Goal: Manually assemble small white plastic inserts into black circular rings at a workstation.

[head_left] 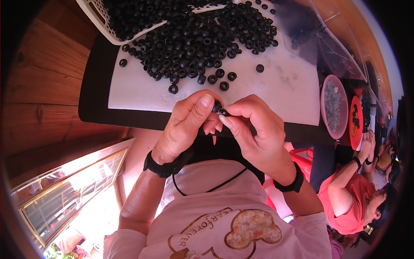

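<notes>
Two hands meet at the near edge of the work board, fingertips together, with one small black ring pinched between them.

Left hand (185, 125): closed in a pinch. The thumb lies along the top and points right, toward the ring (217, 107). The other fingers curl under it. A black wristband sits on the wrist.

Ring: held directly between the two hands, touching the left thumb tip on one side and the right fingertips on the other. Both hands are equally near; neither has to reach. A small pale piece (224, 112) shows at the ring's right side, at the right fingertips. Whether it is seated in the ring's hole or only held against it cannot be told. The ring's axis cannot be read with certainty; its hole appears to face the right hand.

Right hand (254, 129): closed in a pinch. The index finger and thumb grip the pale piece and point left, into the ring. The remaining fingers are folded into the palm.

Supply: the pile of rings (202, 39) lies ahead of both hands, well apart, on the white sheet (276, 86). The nearest loose rings lie just beyond the left thumb. A white basket (97, 15) of rings stands beyond the left hand. A pink bowl (334, 108) of small grey parts stands to the right of the right hand.
</notes>
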The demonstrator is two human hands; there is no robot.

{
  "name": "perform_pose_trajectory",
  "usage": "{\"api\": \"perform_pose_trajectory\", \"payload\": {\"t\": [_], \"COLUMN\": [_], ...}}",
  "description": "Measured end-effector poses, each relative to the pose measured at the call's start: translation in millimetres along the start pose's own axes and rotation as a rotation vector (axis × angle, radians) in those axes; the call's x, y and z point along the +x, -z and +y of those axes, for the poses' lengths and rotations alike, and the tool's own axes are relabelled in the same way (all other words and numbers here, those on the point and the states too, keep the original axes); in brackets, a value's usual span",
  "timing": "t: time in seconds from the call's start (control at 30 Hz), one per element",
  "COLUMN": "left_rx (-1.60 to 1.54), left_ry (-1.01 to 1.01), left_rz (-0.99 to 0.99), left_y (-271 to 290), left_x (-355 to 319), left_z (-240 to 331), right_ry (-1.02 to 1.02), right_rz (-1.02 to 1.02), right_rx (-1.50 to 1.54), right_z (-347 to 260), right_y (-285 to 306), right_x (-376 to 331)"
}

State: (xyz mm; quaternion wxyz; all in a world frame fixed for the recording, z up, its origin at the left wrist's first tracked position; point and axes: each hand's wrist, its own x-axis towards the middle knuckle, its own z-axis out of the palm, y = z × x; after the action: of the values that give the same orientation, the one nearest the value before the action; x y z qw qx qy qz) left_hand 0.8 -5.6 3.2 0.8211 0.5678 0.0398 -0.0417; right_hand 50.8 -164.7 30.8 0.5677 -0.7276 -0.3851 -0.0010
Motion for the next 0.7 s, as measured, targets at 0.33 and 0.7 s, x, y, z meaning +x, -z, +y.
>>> {"api": "perform_pose_trajectory", "payload": {"t": [0.33, 0.7], "left_rx": [0.095, 0.185], "left_ry": [-0.054, -0.047], "left_rz": [-0.05, -0.085], "left_y": [0.2, 1.2], "left_x": [0.6, 1.7], "left_z": [0.0, 2.8], "right_ry": [0.078, 0.135], "right_rz": [-0.002, -0.035], "right_rx": [-0.133, -0.189], "right_z": [2.3, 4.4], "right_y": [-1.2, 3.5], "right_x": [-0.8, -0.8]}}
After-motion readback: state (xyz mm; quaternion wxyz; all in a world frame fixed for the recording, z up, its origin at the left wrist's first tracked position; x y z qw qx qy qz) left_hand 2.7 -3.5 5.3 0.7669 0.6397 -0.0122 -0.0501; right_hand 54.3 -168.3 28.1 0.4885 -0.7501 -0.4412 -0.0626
